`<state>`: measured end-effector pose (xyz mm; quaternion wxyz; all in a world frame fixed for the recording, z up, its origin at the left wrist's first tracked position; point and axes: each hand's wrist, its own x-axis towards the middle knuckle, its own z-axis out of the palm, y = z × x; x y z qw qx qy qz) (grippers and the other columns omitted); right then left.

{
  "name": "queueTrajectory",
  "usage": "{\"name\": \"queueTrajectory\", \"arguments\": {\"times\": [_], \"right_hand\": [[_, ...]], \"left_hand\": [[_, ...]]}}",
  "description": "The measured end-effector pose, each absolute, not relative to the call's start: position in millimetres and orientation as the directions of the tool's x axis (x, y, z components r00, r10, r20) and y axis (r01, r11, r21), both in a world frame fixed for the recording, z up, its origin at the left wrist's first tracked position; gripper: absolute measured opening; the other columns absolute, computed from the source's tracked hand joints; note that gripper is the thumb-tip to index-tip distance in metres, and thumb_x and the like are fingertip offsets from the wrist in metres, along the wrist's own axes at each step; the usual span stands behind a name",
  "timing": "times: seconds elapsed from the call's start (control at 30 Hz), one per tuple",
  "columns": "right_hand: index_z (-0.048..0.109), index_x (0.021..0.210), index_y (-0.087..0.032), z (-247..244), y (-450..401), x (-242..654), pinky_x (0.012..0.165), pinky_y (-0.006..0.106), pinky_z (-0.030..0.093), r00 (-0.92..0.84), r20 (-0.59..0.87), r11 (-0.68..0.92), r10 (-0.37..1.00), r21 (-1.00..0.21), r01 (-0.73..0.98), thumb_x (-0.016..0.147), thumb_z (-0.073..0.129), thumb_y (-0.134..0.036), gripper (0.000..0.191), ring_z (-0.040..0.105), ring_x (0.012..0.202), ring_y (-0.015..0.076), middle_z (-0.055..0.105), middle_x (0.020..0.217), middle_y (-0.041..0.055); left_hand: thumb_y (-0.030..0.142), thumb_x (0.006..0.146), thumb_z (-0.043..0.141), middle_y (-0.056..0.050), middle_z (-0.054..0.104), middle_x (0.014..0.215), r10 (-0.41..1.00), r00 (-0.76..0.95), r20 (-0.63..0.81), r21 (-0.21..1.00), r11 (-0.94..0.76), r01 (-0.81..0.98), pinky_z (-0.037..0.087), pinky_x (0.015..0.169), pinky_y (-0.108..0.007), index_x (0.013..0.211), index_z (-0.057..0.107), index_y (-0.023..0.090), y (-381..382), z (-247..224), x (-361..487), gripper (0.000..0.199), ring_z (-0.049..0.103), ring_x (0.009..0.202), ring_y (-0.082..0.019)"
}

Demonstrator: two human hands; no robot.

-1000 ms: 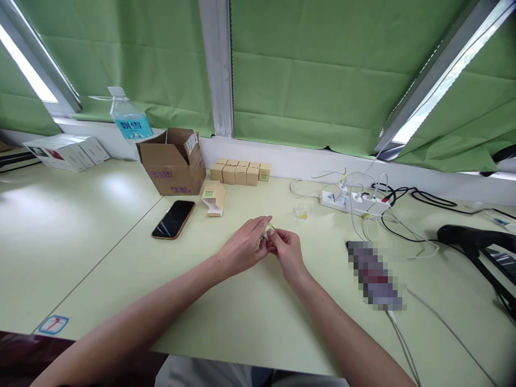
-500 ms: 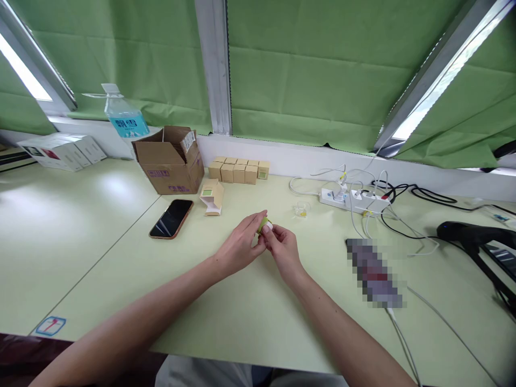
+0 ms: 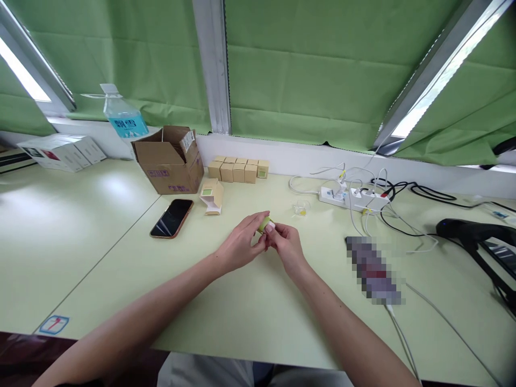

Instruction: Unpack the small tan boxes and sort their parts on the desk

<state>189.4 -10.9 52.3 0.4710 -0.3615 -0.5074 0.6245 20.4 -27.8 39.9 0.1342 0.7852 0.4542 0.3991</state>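
Note:
Above the middle of the table, my two hands meet around a small yellow-green and white object [image 3: 264, 224], whose kind I cannot make out. My left hand [image 3: 243, 242] closes on its left side with the fingers bent over it. From the other side my right hand [image 3: 285, 244] pinches the white end between thumb and fingers. Most of the object is hidden by the fingers. Beyond the hands, an opened small cardboard box [image 3: 212, 196] stands to the left, and a small clear plastic piece with a yellow spot [image 3: 301, 208] lies to the right.
Small brown boxes [image 3: 238, 171] line the wall beside a large open carton [image 3: 171, 161]. A phone [image 3: 171, 219] lies at left. To the right are a white power strip [image 3: 355, 199] with tangled cables, a blurred-out device [image 3: 374, 271] and a black stand [image 3: 475, 236].
Both hands keep their hold on the small object with hardly any movement. The right hand has shifted very slightly to the right, and a little more of the object's green side shows.

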Motion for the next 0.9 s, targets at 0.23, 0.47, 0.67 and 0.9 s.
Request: {"name": "queueTrajectory", "arguments": {"times": [0.23, 0.47, 0.67, 0.9], "right_hand": [[0.076, 0.079, -0.015, 55.1, 1.3, 211.8, 0.057, 0.033, 0.053, -0.379, -0.089, -0.111, 0.921, -0.993, -0.038, 0.067, 0.091, -0.069, 0.057, 0.06, 0.059, 0.0171, 0.067, 0.068, 0.0037], [0.074, 0.108, -0.021, 72.1, 61.8, 232.5, 0.074, 0.035, 0.054, -0.189, 0.22, 0.289, 0.957, -0.764, 0.577, 0.087, 0.078, -0.042, 0.03, 0.071, 0.079, 0.022, 0.08, 0.094, 0.0063], [0.079, 0.109, -0.021, 91.7, 119.4, 228.6, 0.102, 0.043, 0.039, -0.316, 0.251, 0.341, 0.915, -0.065, 0.938, 0.09, 0.069, -0.017, 0.022, 0.068, 0.113, 0.0303, 0.081, 0.113, 0.0129], [0.085, 0.093, -0.019, 76.9, 130.9, 220.9, 0.105, 0.043, 0.033, -0.383, 0.183, 0.369, 0.906, 0.107, 0.923, 0.09, 0.067, -0.017, 0.018, 0.063, 0.115, 0.032, 0.08, 0.107, 0.0168]], "left_hand": [[0.029, 0.102, 0.066, -0.011, 0.072, 0.133, 0.834, 0.264, 0.485, 0.711, -0.552, 0.436, 0.062, 0.099, -0.041, 0.145, 0.061, 0.026, -9.5, 38.3, -8.4, 0.043, 0.071, 0.114, -0.024], [0.028, 0.093, 0.076, -0.011, 0.069, 0.138, 0.887, -0.012, 0.461, 0.867, -0.448, 0.219, 0.056, 0.112, -0.045, 0.135, 0.063, 0.025, 5.5, 32.5, -16.7, 0.043, 0.069, 0.12, -0.023], [0.026, 0.091, 0.076, -0.011, 0.069, 0.138, 0.914, -0.038, 0.404, 0.906, -0.394, 0.156, 0.057, 0.109, -0.044, 0.132, 0.062, 0.024, 5.5, 28.1, -14.5, 0.043, 0.07, 0.119, -0.022], [0.027, 0.091, 0.076, -0.011, 0.069, 0.14, 0.915, -0.039, 0.401, 0.908, -0.392, 0.148, 0.057, 0.109, -0.044, 0.131, 0.062, 0.024, 5.7, 26.7, -13.5, 0.042, 0.07, 0.12, -0.022]]}}
